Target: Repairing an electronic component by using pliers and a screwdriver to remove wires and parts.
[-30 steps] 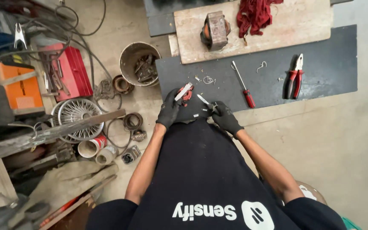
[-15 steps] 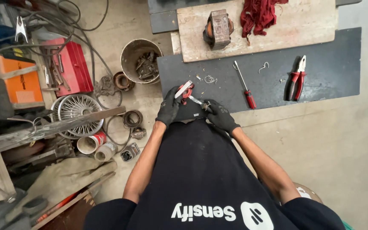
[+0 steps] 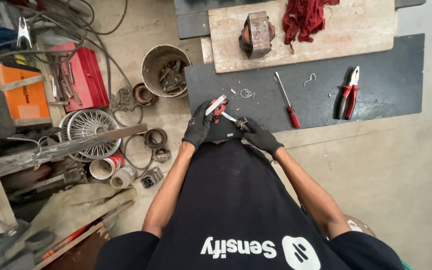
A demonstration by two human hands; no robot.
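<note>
Both my hands wear black gloves and meet at the near edge of a dark mat (image 3: 376,95). My left hand (image 3: 199,126) grips a small red-and-silver tool (image 3: 217,106) that points up and away. My right hand (image 3: 260,135) pinches a thin metal piece (image 3: 230,118) whose tip reaches the red tool. A red-handled screwdriver (image 3: 288,101) lies on the mat just right of my hands. Red-handled pliers (image 3: 348,92) lie further right. Bits of bent wire (image 3: 246,93) lie ahead of my hands.
A wooden board (image 3: 361,30) at the back carries a rusty metal block (image 3: 257,34) and a red rag (image 3: 303,17). Left of the mat stands a bucket of scrap (image 3: 167,70). A red toolbox (image 3: 83,75), an orange box (image 3: 20,94), a fan grille (image 3: 87,126), cables and cans crowd the left floor.
My hands have drawn closer together, and the thin piece in my right hand now touches the red tool. The view has shifted slightly.
</note>
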